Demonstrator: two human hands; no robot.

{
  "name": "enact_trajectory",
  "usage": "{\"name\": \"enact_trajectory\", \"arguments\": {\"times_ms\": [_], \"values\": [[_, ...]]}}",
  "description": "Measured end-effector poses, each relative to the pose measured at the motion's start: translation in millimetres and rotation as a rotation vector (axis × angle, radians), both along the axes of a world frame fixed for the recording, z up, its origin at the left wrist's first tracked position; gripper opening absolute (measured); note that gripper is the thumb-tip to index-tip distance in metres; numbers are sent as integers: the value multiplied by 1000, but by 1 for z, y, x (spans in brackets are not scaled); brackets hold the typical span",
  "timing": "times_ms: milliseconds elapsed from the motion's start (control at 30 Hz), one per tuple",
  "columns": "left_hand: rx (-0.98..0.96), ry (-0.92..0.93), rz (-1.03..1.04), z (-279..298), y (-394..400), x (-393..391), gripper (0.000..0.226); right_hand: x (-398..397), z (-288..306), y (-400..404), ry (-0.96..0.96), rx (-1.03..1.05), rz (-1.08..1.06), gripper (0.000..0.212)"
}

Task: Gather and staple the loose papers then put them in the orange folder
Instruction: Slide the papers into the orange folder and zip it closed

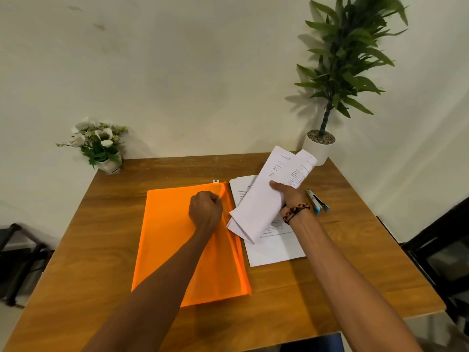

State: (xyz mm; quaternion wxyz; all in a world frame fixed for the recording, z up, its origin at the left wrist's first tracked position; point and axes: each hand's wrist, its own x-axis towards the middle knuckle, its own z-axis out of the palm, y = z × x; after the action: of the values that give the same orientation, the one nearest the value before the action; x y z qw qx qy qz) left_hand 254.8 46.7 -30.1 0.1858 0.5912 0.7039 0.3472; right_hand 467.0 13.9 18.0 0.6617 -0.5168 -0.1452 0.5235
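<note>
Orange folder [177, 237]: left hand [205, 210] pinches its edge | right hand [289, 196] grips papers [266, 196]

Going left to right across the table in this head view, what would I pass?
Flower pot → orange folder → left hand → papers → right hand → stapler → potted plant.

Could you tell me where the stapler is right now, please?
In the head view, the stapler lies on the table at the right, just beyond the right hand that holds the papers.
</note>
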Motion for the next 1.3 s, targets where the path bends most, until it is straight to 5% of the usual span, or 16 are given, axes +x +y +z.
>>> {"name": "enact_trajectory", "arguments": {"times_ms": [233,500,667,867,1133,1300], "values": [[-227,-386,41,10,19,-26,23,-9,2,16,-26,-5,-107,65],[-202,-524,36,23,21,-41,19,-53,12,18,-184,-192,-389,59],[-151,-441,-30,25,16,-34,19,-79,20,12,-270,-155,-381,66],[-135,-628,-105,33,15,-35,23,-98,10,7,-270,-174,-340,65],[-11,37,11,-4,20,-151,43,-106,2,5,-212,-238,-347,64],[94,-34,-145,-25,-1,-194,58,-119,1,9,-239,-295,-314,61]]}}
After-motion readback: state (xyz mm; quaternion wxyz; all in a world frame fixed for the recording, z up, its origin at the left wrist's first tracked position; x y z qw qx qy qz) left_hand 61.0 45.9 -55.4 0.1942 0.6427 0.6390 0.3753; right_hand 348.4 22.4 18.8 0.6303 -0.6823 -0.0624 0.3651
